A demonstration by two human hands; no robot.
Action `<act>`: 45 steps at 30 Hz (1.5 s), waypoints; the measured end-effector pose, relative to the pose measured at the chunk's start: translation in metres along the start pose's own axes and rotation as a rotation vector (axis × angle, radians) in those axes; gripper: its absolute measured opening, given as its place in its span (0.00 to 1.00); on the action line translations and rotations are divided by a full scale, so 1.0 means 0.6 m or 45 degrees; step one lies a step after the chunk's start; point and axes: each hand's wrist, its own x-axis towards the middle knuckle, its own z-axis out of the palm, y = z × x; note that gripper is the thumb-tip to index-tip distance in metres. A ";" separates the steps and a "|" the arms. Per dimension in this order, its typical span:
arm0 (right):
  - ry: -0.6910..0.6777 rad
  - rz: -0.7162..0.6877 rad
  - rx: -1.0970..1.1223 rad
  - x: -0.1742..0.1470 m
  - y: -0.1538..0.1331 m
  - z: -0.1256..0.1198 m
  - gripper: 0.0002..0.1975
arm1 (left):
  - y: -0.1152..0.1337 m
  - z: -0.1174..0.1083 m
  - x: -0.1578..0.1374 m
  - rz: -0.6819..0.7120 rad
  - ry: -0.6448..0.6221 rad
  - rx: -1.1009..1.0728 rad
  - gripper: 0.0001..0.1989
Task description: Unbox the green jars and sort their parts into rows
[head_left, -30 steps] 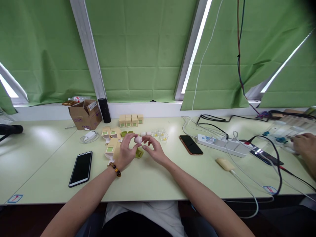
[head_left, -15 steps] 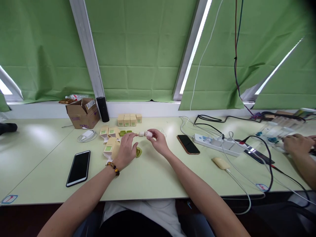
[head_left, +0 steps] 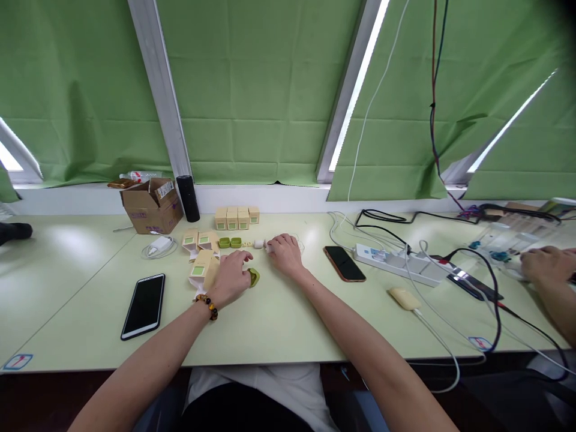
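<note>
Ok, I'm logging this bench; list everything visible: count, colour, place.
Cubic cardboard boxes: four, cream, back row
Opened cardboard boxes: three visible, cream, left
Squarish tubs: three, green, centre
Small pieces: several, yellowish, beside tubs
Short cylinder: one, white, beside pieces
Flat phones: two, black, left and right
Open cardboard carton: one, brown, back left
Tall canister: one, black, beside carton
Coiled charger: one, white, before carton
Power strip: one, white, right
Rounded gadget: one, cream, right
Cables: several, mixed, right
Plastic ware: several, transparent, far right
Fabric blinds: several, green, back
Table: one, pale green, beneath
Co-worker's hand: one, far right
Beaded bracelet: one, dark, left wrist
Left hand: one, by tub
Right hand: one, by cylinder
</note>
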 end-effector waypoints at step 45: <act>0.058 0.216 2.360 -0.044 -0.103 -0.073 0.22 | 0.014 -0.009 0.013 -0.164 0.415 -0.962 0.08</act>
